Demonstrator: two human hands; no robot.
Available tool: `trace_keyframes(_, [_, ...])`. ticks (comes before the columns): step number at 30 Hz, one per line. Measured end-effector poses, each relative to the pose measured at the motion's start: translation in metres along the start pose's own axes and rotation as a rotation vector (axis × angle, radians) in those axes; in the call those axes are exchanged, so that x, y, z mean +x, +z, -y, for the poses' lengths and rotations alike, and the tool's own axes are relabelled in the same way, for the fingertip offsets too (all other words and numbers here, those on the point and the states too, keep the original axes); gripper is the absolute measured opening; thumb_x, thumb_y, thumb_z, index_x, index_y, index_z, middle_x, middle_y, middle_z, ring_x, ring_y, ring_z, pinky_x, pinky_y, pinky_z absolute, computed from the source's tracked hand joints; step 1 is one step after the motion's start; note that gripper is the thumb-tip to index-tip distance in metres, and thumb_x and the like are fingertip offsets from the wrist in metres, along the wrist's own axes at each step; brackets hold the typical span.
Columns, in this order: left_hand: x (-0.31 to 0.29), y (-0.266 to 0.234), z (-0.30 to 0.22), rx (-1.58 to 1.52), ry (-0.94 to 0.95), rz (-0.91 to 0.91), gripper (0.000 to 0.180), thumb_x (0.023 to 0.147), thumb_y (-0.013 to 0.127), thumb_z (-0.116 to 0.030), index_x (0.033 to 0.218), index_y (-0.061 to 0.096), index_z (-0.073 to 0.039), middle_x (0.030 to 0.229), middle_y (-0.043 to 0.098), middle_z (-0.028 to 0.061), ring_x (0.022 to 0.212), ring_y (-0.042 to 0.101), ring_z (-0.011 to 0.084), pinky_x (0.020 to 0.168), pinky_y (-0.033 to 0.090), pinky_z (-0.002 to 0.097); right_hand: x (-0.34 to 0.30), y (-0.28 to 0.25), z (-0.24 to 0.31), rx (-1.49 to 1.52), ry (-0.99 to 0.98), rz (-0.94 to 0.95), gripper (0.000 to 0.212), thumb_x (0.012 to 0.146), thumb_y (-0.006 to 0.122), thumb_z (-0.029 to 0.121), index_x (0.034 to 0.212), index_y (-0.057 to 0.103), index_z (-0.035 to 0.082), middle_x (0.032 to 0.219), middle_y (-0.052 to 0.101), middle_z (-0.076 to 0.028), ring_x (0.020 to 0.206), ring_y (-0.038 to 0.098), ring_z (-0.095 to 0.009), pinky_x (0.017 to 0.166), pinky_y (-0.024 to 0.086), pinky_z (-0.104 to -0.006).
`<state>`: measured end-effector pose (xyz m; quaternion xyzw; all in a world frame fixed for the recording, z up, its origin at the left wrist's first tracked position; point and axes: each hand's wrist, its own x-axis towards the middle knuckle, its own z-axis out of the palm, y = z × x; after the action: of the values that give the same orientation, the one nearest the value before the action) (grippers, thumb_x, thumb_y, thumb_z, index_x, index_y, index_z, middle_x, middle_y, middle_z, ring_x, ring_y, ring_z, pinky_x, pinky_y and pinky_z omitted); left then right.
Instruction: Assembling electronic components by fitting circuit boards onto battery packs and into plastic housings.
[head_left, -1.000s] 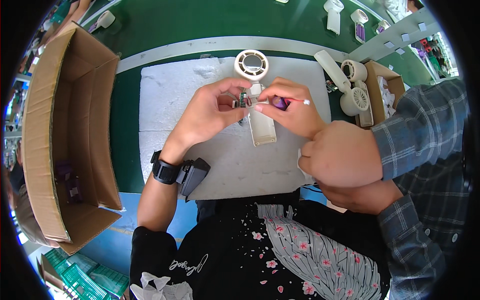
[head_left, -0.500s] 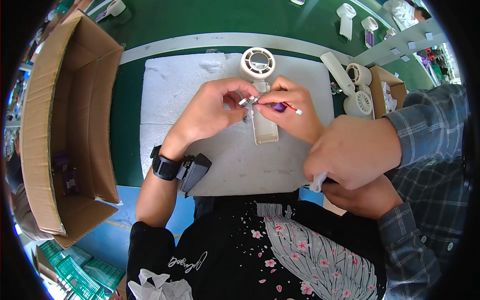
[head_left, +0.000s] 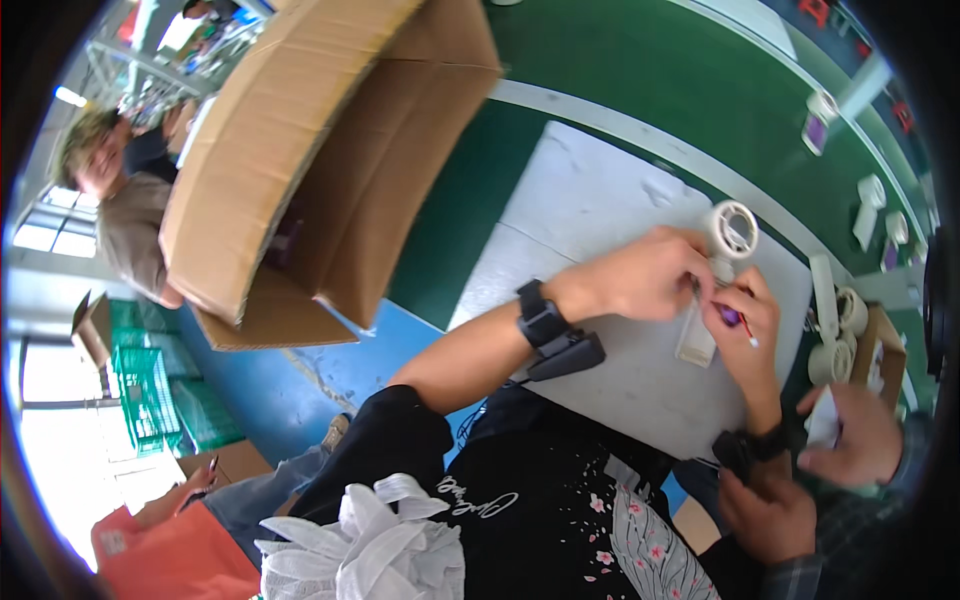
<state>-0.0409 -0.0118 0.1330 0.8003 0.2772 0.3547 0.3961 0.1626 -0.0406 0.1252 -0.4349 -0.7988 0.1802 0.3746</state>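
Observation:
A white handheld fan [head_left: 734,231] lies on the pale foam pad [head_left: 600,200], its round head away from me and its handle shell [head_left: 695,340] laid open toward me. Over the fan's neck, my left hand [head_left: 655,275] has its fingertips pinched together; what they hold is hidden. Close beside it, my right hand [head_left: 755,325] is closed around a purple battery [head_left: 729,315], with a red wire [head_left: 747,328] and small white plug sticking out past the fingers. The fingertips of both hands meet above the handle.
A big open cardboard box [head_left: 350,190] stands left of the pad. At right, a co-worker's hand [head_left: 855,440] holds something white, and the other hand [head_left: 770,510] is by my right wrist. Fan parts [head_left: 835,330] and a small carton [head_left: 880,350] lie beyond the pad's right side.
My view has swung left and tilted, so the pad and fan appear further right. The small circuit board between my fingers is now hidden. The co-worker's hands have moved apart.

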Motion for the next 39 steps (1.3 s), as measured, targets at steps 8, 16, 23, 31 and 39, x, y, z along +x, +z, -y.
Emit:
trace_keyframes(8, [-0.008, -0.002, -0.009, -0.081, 0.017, -0.038, 0.019, 0.071, 0.07, 0.002, 0.089, 0.067, -0.004, 0.086, 0.061, 0.0135, 0.072, 0.062, 0.0291, 0.066, 0.05, 0.0359, -0.002, 0.002, 0.021, -0.007, 0.017, -0.009, 0.015, 0.068, 0.071, -0.007, 0.079, 0.063, -0.003, 0.074, 0.046, -0.007, 0.061, 0.047, -0.018, 0.054, 0.037, -0.029])
trace_keyframes(16, [-0.013, -0.002, -0.014, -0.079, 0.028, -0.038, 0.02, 0.069, 0.068, 0.004, 0.087, 0.067, -0.004, 0.084, 0.064, 0.0131, 0.07, 0.063, 0.0277, 0.063, 0.049, 0.0351, -0.003, -0.008, 0.037, 0.011, 0.075, 0.066, 0.013, 0.073, 0.068, -0.006, 0.084, 0.061, -0.004, 0.076, 0.048, -0.007, 0.064, 0.047, -0.017, 0.058, 0.037, -0.0277])
trace_keyframes(23, [-0.004, 0.009, -0.009, -0.162, -0.02, -0.009, 0.02, 0.068, 0.065, 0.004, 0.086, 0.066, -0.003, 0.081, 0.063, 0.0109, 0.069, 0.062, 0.0238, 0.063, 0.05, 0.0326, -0.003, -0.036, 0.034, 0.065, 0.17, 0.175, 0.009, 0.091, 0.054, 0.005, 0.093, 0.059, -0.002, 0.077, 0.051, -0.008, 0.067, 0.048, -0.014, 0.062, 0.038, -0.0263])
trace_keyframes(31, [0.035, 0.046, 0.048, -0.228, -0.099, 0.03, 0.023, 0.074, 0.063, 0.008, 0.093, 0.065, -0.005, 0.085, 0.061, 0.0044, 0.072, 0.06, 0.0133, 0.064, 0.049, 0.0275, 0.001, -0.042, -0.041, 0.167, 0.341, 0.152, 0.015, 0.098, 0.047, 0.012, 0.109, 0.055, 0.004, 0.074, 0.051, -0.004, 0.066, 0.045, -0.011, 0.061, 0.04, -0.0269])
trace_keyframes(39, [0.068, 0.064, 0.043, -0.136, -0.216, 0.014, 0.016, 0.079, 0.073, -0.007, 0.09, 0.062, -0.003, 0.082, 0.059, 0.0016, 0.066, 0.052, 0.0079, 0.058, 0.044, 0.0232, 0.006, -0.035, -0.096, 0.035, 0.169, 0.042, 0.013, 0.092, 0.052, 0.005, 0.105, 0.052, 0.005, 0.083, 0.057, -0.012, 0.065, 0.055, -0.026, 0.059, 0.043, -0.0351])
